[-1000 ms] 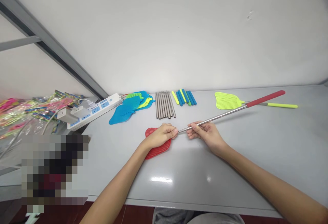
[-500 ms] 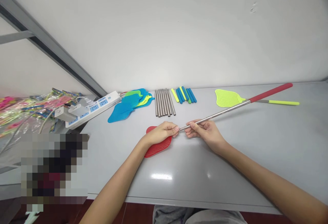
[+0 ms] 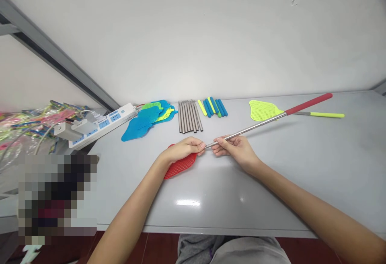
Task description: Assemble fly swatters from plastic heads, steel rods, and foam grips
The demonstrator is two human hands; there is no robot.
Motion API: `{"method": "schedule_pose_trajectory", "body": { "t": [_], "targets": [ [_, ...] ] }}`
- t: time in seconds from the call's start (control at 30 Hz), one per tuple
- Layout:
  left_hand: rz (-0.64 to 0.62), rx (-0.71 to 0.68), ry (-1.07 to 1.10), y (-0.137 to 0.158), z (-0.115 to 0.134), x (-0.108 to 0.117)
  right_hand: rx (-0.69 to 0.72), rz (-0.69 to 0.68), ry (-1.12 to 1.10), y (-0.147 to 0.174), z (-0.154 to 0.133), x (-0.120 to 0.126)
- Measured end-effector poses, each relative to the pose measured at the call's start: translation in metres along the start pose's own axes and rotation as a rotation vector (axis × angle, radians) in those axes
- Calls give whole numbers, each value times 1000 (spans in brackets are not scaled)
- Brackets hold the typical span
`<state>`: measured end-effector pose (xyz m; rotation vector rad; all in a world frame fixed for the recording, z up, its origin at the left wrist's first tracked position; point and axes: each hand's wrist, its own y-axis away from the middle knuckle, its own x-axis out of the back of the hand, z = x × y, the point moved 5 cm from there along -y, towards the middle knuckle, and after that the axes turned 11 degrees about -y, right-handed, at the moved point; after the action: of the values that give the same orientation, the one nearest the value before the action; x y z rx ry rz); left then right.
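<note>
My left hand (image 3: pixel 187 148) is closed on the neck of a red perforated fly swatter head (image 3: pixel 181 166), partly hidden under that hand. My right hand (image 3: pixel 237 149) pinches a slim steel rod (image 3: pixel 256 125) near its thin lower end. The rod meets the neck at my left fingertips, where the joint itself is hidden. At the rod's far end is a long red grip (image 3: pixel 310 104), slanting up to the right. Behind it lies a yellow-green fly swatter (image 3: pixel 263 110) with a grey-and-yellow handle, which the raised rod crosses in view.
Along the wall lie blue and green swatter heads (image 3: pixel 138 124), a row of steel tubes (image 3: pixel 188 117) and several blue and yellow grips (image 3: pixel 212 107). A power strip (image 3: pixel 123 113) with plugged-in adapters sits at the left, beside plastic-wrapped goods (image 3: pixel 18 123). A blurred patch covers the lower left.
The whole view has shifted slightly, so everything appears a little further left and higher. Both hands keep the same hold on the red swatter head and the rod.
</note>
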<state>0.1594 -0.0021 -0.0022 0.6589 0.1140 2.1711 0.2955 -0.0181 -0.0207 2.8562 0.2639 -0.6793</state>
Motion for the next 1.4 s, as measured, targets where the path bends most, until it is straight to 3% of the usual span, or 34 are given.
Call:
{"method": "schedule_pose_trajectory", "body": {
  "t": [0.8, 1.0, 1.23, 1.4],
  "targets": [
    [151, -14, -127, 1, 4, -6, -11, -109, -21, 0, 10, -6],
    [250, 32, -139, 9, 8, -1, 13, -53, 33, 3, 8, -2],
    [383, -82, -123, 14, 5, 12, 59, -18, 52, 4, 3, 1],
    [417, -63, -170, 20, 3, 20, 46, 12, 8, 1, 3, 6]
  ]
}}
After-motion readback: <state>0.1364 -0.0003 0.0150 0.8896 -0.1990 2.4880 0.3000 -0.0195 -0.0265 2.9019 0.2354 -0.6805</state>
